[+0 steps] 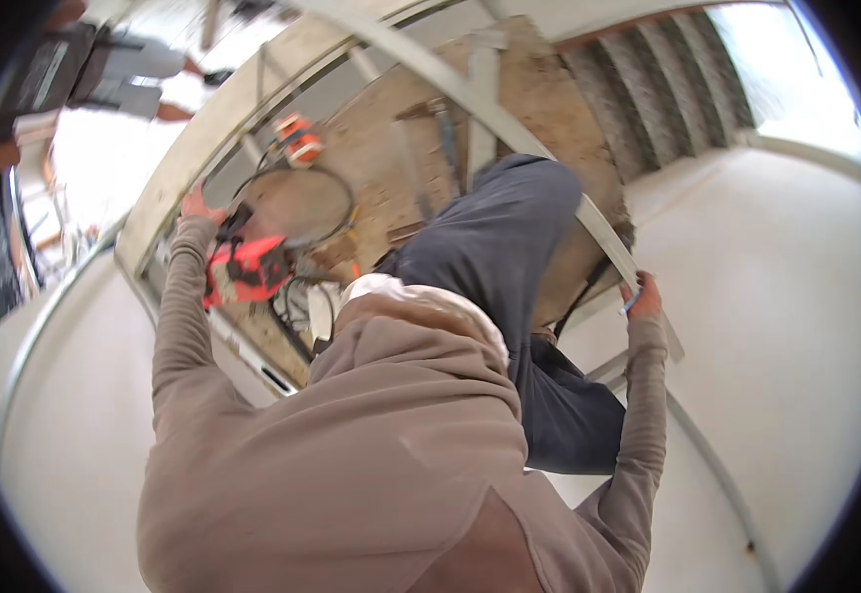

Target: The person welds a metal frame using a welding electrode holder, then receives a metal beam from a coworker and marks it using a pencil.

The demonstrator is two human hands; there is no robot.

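My left hand (pixel 201 204) is stretched forward and grips the edge of a pale rail (pixel 159 203), thumb apart from the fingers. Just below it a red power tool or case (pixel 249 272) with black parts lies on the worn wooden platform (pixel 371 163). My right hand (pixel 645 295) is closed around the edge of a long pale bar (pixel 539 148) that runs diagonally across my bent leg. A small bluish-white thing (pixel 631 300) shows at its fingers, too small to name.
An orange tool (pixel 299 140) and a looped black cable (pixel 351 188) lie on the platform. Near them are a hand saw (pixel 410 163) and a hammer-like tool (pixel 445 133). Stairs (pixel 662 89) descend at the upper right. Another person (pixel 104 69) is at the upper left.
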